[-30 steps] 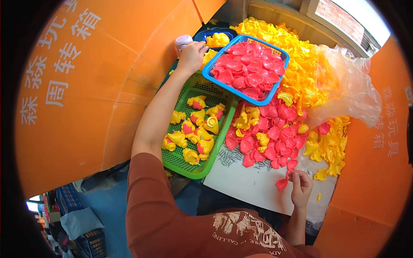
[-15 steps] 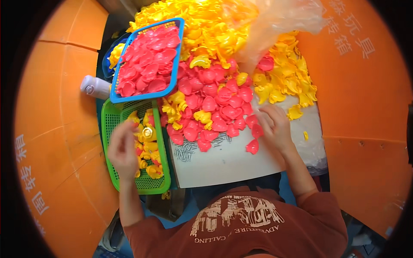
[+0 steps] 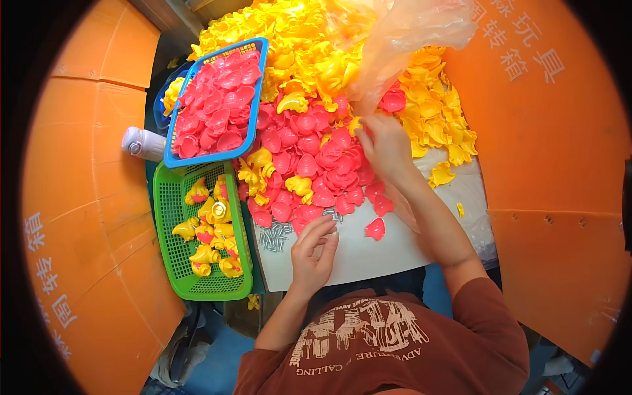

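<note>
My right hand (image 3: 388, 150) reaches to the far side of the heap of pink-red plastic shells (image 3: 316, 164). Its fingertips close on a small yellow plastic piece (image 3: 355, 126), partly hidden by the fingers. My left hand (image 3: 313, 258) hovers at the heap's near edge, beside small metal screws or pins (image 3: 274, 237). Its fingers are loosely bent with the thumb apart, and nothing shows in them. At the left, a green basket (image 3: 172, 263) holds several yellow-and-red assembled figures (image 3: 205, 232).
A blue basket (image 3: 253, 125) full of pink-red shells overlaps the green basket's far end. Yellow plastic parts (image 3: 283, 39) pile up at the back and right (image 3: 428, 108), with a clear plastic bag (image 3: 408, 39) over them. A lilac bottle (image 3: 143, 143) and orange panels (image 3: 559, 151) flank the table (image 3: 368, 260).
My left hand has moved right from over the green basket to the near edge of the shell heap. My right hand has reached farther forward and left, onto a yellow piece.
</note>
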`<action>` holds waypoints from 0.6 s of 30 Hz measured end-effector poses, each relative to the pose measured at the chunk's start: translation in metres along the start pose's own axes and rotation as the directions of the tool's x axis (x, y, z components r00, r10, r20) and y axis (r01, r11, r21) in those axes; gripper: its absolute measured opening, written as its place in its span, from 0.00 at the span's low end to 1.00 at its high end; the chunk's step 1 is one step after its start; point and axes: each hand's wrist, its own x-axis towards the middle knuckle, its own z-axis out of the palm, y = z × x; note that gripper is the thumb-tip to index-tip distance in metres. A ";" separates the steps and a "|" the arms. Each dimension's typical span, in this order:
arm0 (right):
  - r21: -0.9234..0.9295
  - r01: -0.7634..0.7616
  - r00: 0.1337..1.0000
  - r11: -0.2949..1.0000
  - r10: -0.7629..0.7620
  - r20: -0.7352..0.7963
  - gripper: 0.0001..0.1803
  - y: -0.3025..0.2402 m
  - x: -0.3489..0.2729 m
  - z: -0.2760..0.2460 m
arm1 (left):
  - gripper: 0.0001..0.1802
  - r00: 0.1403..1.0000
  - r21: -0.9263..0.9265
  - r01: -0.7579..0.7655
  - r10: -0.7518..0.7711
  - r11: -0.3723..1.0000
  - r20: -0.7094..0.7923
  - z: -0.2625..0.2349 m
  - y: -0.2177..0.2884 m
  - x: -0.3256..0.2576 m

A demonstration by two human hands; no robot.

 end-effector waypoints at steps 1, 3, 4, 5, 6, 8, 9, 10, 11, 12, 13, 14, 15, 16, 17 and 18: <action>-0.222 -0.014 0.988 0.975 -0.021 -0.152 0.14 0.002 0.006 0.002 | 0.11 1.000 0.054 -0.031 0.030 0.998 0.008 0.002 -0.001 0.004; -0.224 -0.108 0.994 0.969 0.097 -0.058 0.16 0.002 0.008 0.010 | 0.10 0.997 0.107 -0.069 0.066 0.992 0.027 0.004 -0.006 0.009; -0.224 -0.007 0.998 0.974 -0.006 -0.058 0.16 0.001 0.007 0.014 | 0.10 0.994 0.166 -0.109 0.111 0.980 -0.002 0.005 -0.010 0.011; -0.226 0.094 0.992 0.970 -0.109 -0.057 0.16 0.002 0.006 0.017 | 0.09 0.987 0.224 -0.147 0.157 0.963 -0.029 0.006 -0.014 0.012; -0.215 0.110 0.994 0.970 -0.114 -0.004 0.14 0.003 0.003 0.017 | 0.09 0.987 0.221 -0.152 0.161 0.963 -0.021 0.007 -0.018 0.013; -0.166 0.134 0.988 0.977 -0.144 -0.050 0.12 0.001 -0.004 0.017 | 0.09 0.938 0.418 -0.277 0.338 0.865 -0.077 0.010 -0.026 0.013; -0.116 0.158 0.981 0.981 -0.170 -0.096 0.11 0.001 -0.009 0.017 | 0.09 0.938 0.418 -0.275 0.338 0.866 -0.082 0.012 -0.031 0.013; -0.115 0.159 0.981 0.981 -0.170 -0.093 0.11 -0.001 -0.013 0.017 | 0.09 0.934 0.391 -0.274 0.340 0.879 -0.109 0.013 -0.035 0.013; -0.072 0.198 0.970 0.978 -0.206 -0.130 0.09 -0.002 -0.017 0.016 | 0.09 0.930 0.364 -0.273 0.341 0.891 -0.139 0.013 -0.037 0.013; -0.028 0.239 0.956 0.971 -0.240 -0.167 0.07 -0.005 -0.021 0.015 | 0.09 0.930 0.365 -0.268 0.338 0.892 -0.143 0.011 -0.039 0.014; -0.036 0.239 0.957 0.970 -0.241 -0.162 0.07 -0.008 -0.028 0.008 | 0.11 0.914 0.371 -0.303 0.378 0.878 -0.148 0.012 -0.037 0.021; -0.064 0.276 0.954 0.959 -0.282 -0.107 0.08 -0.015 -0.034 0.001 | 0.13 0.895 0.388 -0.332 0.417 0.860 -0.156 0.010 -0.033 0.030; -0.089 0.315 0.946 0.945 -0.320 -0.050 0.09 -0.020 -0.039 -0.001 | 0.13 0.895 0.390 -0.328 0.415 0.860 -0.162 0.010 -0.027 0.039; -0.093 0.316 0.946 0.944 -0.322 -0.047 0.09 -0.021 -0.043 -0.002 | 0.16 0.889 0.435 -0.351 0.441 0.829 -0.123 0.014 -0.016 0.052; -0.046 0.401 0.911 0.915 -0.404 -0.081 0.10 -0.022 -0.047 -0.004 | 0.19 0.882 0.480 -0.375 0.465 0.793 -0.079 0.017 -0.008 0.064; -0.002 0.483 0.869 0.876 -0.480 -0.120 0.11 -0.022 -0.050 -0.006 | 0.19 0.882 0.479 -0.376 0.465 0.793 -0.077 0.019 -0.006 0.075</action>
